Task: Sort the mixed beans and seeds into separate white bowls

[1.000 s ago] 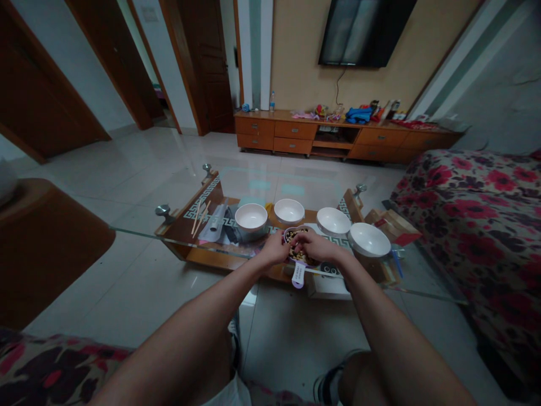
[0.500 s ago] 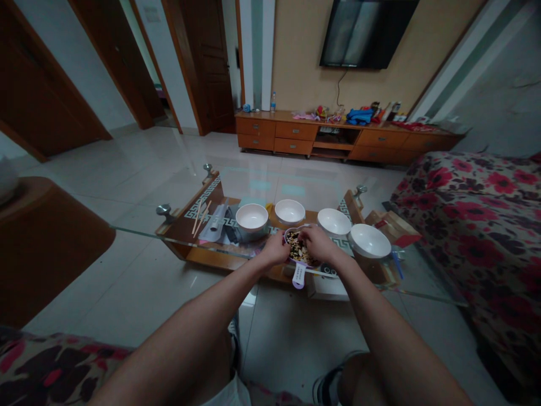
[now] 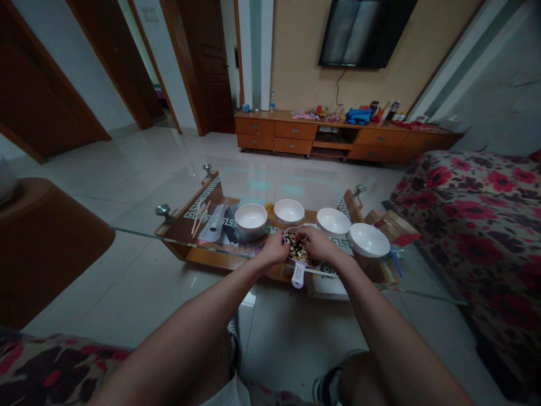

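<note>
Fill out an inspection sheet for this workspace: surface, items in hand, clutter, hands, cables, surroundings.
Surface: see-through glass tabletop above a wooden frame.
Items in hand: lilac-handled container holding what look like mixed beans; four white bowls arc around its far side.
Clutter: chopsticks at left; brown paper package at right, whether on or below the glass unclear.
Hands: left hand at the container's left rim; right hand's fingers at the beans, exact grip unclear.
Cables: one cable hanging below the wall-mounted television.
Surroundings: drawered cabinet ahead; floral-covered sofa at right.
</note>
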### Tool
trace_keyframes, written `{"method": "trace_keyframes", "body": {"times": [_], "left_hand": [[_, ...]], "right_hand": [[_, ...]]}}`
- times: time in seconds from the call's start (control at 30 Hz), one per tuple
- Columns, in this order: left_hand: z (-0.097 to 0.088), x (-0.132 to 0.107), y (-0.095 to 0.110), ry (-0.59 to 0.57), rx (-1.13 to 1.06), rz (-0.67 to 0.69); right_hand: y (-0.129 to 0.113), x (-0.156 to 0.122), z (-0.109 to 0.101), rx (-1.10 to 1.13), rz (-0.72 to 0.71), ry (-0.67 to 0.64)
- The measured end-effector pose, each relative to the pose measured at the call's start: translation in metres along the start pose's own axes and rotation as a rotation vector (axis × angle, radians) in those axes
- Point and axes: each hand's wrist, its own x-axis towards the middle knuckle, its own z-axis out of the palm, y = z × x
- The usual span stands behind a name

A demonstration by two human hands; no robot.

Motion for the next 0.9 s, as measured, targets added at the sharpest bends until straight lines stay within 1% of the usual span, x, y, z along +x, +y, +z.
{"method": "trace_keyframes", "body": {"times": [0.1, 0.23, 0.37, 0.47, 0.53, 0.7, 0.83, 0.9], "left_hand": [[0.0, 0.0, 0.001, 0.002, 0.001, -0.021], [0.001, -0.001, 0.003, 0.003, -0.003, -0.037], [0.0, -0.002, 0.004, 0.004, -0.01, -0.044], [0.0, -0.003, 0.004, 0.002, -0.015, -0.046], [0.0, -0.003, 0.004, 0.003, -0.016, -0.048], [-0.001, -0.004, 0.005, 0.004, -0.01, -0.053], [-0.001, -0.004, 0.005, 0.005, -0.005, -0.06], [0.0, -0.004, 0.005, 0.004, -0.005, -0.063]], "right_hand": [[0.0, 0.0, 0.007, -0.006, 0.006, 0.033], [-0.004, 0.0, 0.013, 0.008, 0.005, 0.012], [-0.003, -0.001, 0.001, 0.053, 0.011, -0.037], [0.0, -0.002, -0.008, 0.07, 0.035, -0.046], [0.0, -0.003, -0.009, 0.067, 0.056, -0.052], [-0.006, -0.004, -0.004, 0.069, 0.095, -0.087], [-0.009, -0.005, -0.008, 0.104, 0.124, -0.15], [-0.009, -0.006, -0.01, 0.115, 0.141, -0.16]]}}
